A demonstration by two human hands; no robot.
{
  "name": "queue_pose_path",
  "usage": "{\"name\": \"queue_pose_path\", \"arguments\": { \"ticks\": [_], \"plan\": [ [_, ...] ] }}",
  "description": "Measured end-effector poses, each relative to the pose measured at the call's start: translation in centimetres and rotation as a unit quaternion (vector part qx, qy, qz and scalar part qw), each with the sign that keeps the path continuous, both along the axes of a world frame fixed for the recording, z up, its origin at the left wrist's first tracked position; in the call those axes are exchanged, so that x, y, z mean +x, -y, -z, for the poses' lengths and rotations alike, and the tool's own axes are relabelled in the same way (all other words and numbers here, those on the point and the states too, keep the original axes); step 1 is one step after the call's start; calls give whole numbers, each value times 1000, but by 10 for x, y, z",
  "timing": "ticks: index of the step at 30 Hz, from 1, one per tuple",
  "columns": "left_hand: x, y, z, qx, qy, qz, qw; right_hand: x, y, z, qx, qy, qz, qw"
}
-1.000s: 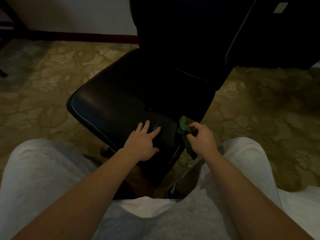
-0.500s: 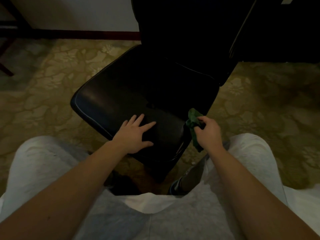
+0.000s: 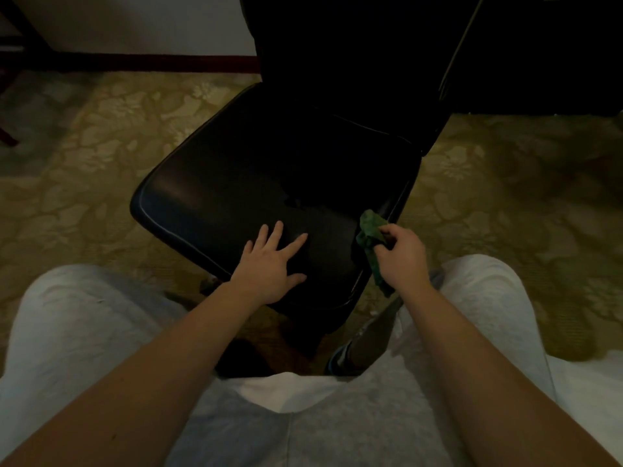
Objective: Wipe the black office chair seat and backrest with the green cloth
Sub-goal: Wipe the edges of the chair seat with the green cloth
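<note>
The black office chair seat fills the middle of the view, turned at an angle, with its dark backrest rising at the far right. My left hand rests flat on the near part of the seat, fingers spread and straight. My right hand grips the bunched green cloth at the seat's right front edge. Part of the cloth hangs down below my fist, beside the seat edge.
Patterned yellowish carpet surrounds the chair. A dark skirting board and pale wall run along the back. Dark furniture stands at the back right, a dark wooden leg at far left. My knees in light grey shorts flank the seat.
My right hand has shifted the green cloth slightly along the seat's right front edge. My left hand stays flat on the seat. The view has shifted a little.
</note>
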State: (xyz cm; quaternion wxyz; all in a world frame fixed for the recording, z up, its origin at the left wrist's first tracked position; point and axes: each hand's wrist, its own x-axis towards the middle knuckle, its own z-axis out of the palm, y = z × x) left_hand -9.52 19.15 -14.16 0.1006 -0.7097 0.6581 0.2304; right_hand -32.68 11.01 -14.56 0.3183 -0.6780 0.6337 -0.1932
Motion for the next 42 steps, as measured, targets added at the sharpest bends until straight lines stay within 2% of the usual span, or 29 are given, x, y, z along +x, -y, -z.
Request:
{"name": "queue_pose_path", "arguments": {
  "ticks": [10, 16, 19, 27, 30, 34, 42],
  "plan": [
    [-25, 8, -3, 22, 1, -22, 1000, -10, -16, 1, 29, -52, -49, 997],
    [-29, 8, -1, 9, 5, -24, 1000, -10, -2, 0, -4, -31, 25, 999],
    [-28, 9, -1, 10, 3, -22, 1000, -7, -1, -2, -24, -38, 31, 998],
    [-24, 8, -2, 19, 20, -7, 1000, -12, -23, -10, 54, -111, -123, 985],
    [-22, 7, -3, 22, 20, -7, 1000, -13, -19, -11, 57, -72, -95, 991],
    [-25, 6, -3, 18, 19, -11, 1000, -11, -12, -9, 14, -45, -22, 999],
    [-26, 9, -4, 18, 13, -6, 1000, -8, -11, -14, 0, -55, -9, 998]
  ]
}}
